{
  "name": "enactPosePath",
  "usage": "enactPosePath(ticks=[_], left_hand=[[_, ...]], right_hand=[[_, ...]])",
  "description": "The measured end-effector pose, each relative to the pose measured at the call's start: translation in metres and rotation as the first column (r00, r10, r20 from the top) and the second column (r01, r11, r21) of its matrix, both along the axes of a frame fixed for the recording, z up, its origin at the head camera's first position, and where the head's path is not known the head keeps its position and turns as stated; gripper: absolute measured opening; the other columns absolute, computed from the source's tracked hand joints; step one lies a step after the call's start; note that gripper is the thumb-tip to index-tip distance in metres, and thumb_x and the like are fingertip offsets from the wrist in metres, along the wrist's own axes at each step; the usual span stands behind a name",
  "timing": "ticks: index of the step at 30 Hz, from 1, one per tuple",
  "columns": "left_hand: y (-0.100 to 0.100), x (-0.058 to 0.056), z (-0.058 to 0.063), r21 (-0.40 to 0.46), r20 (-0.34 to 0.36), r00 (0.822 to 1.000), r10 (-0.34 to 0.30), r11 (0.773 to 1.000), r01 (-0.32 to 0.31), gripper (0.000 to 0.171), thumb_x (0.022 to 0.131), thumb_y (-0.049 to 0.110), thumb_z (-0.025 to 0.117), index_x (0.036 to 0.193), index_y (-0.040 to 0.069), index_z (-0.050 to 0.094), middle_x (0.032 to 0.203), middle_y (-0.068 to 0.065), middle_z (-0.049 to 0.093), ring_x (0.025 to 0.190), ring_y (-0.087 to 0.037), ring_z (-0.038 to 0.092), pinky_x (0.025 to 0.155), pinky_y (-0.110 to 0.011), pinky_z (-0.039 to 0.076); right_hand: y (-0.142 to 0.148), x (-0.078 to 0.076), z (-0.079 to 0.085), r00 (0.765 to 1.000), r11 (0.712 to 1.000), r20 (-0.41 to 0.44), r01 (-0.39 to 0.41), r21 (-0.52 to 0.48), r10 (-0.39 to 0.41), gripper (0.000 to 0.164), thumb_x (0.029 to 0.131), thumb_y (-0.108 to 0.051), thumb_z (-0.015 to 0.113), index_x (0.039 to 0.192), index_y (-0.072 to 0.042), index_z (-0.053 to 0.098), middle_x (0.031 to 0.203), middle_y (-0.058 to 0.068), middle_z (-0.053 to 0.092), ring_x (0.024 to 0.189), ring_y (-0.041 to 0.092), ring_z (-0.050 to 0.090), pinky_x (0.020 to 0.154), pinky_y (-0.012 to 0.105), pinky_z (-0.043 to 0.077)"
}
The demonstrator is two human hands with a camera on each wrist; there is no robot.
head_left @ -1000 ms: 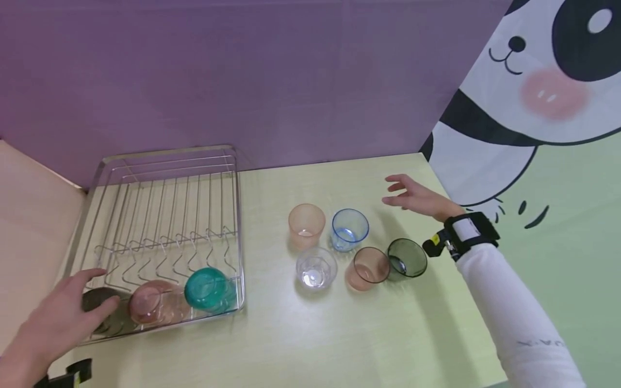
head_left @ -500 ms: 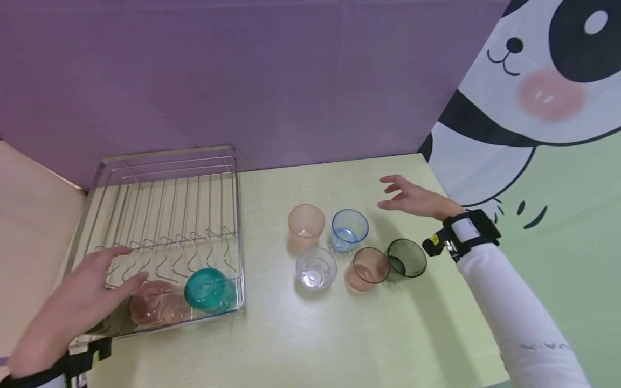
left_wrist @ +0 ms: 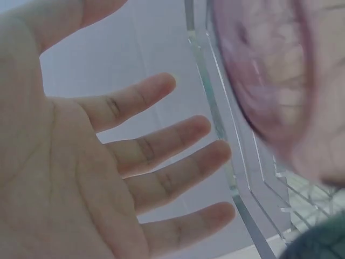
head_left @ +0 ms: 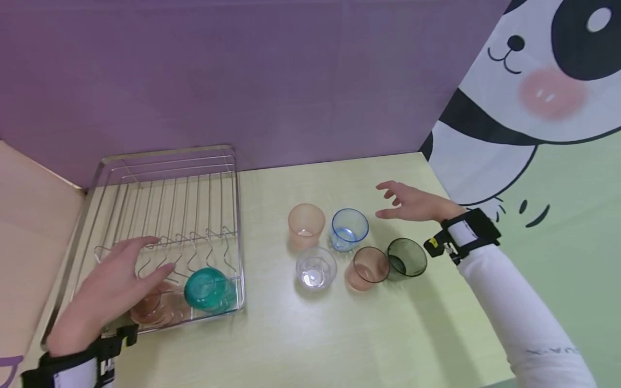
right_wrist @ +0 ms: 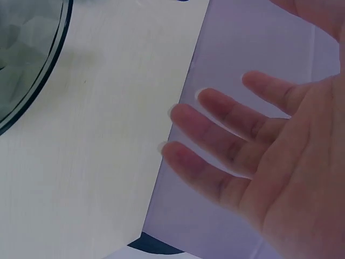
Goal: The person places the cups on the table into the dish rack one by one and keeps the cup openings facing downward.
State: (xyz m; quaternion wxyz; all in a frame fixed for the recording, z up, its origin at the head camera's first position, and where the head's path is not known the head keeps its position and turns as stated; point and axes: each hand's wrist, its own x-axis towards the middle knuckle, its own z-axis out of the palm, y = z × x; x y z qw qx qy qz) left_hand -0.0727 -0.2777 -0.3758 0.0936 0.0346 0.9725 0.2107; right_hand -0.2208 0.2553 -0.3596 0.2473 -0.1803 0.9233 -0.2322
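Observation:
My left hand (head_left: 114,283) hovers over the front left of the wire dish rack (head_left: 239,215), fingers extended and nothing in its grasp. Below it, a pink glass (head_left: 167,310) lies on its side, partly covered by the hand; the left wrist view shows the same pink glass (left_wrist: 269,70) beyond the fingertips. A teal glass (head_left: 208,291) lies to its right. The dark grey glass at the rack's left end is mostly hidden behind the wrist. My right hand (head_left: 412,203) is held above the table behind the blue-rimmed glass (head_left: 350,229), loosely spread and holding nothing.
Right of the rack, a peach glass (head_left: 305,223), a clear glass (head_left: 316,269), a brownish-pink glass (head_left: 371,267) and a dark green-grey glass (head_left: 407,257) stand mouth up on the table (head_left: 291,345). A purple wall (head_left: 291,81) closes off the back.
My left hand has moved right and slightly up from the dark grey glass to over the pink one. The right hand has drifted slightly left and down. The glasses have stayed put.

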Motion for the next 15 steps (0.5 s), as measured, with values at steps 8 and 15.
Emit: enactPosePath(ticks=[8, 15], left_hand=[[0.017, -0.008, 0.008, -0.013, 0.001, 1.000, -0.029, 0.999, 0.029, 0.079, 0.095, 0.056, 0.055, 0.149, 0.001, 0.034, 0.148, -0.036, 0.034, 0.128, -0.057, 0.037, 0.092, -0.078, 0.035], [0.032, -0.012, 0.014, -0.011, -0.047, 0.998, -0.048, 0.999, 0.048, 0.078, 0.094, 0.057, 0.055, 0.147, 0.002, 0.038, 0.147, -0.033, 0.038, 0.127, -0.055, 0.040, 0.092, -0.076, 0.039]], right_hand=[[-0.004, 0.003, 0.001, 0.999, 0.996, 0.011, -0.039, 0.075, 0.038, 0.071, 0.094, -0.040, 0.063, 0.148, -0.003, 0.034, 0.139, 0.028, 0.048, 0.126, 0.044, 0.051, 0.103, 0.055, 0.045], [-0.005, 0.004, 0.004, 0.995, 0.984, -0.014, -0.092, 0.150, 0.095, 0.059, 0.094, -0.039, 0.062, 0.140, -0.005, 0.048, 0.132, 0.025, 0.056, 0.123, 0.040, 0.054, 0.101, 0.053, 0.046]])
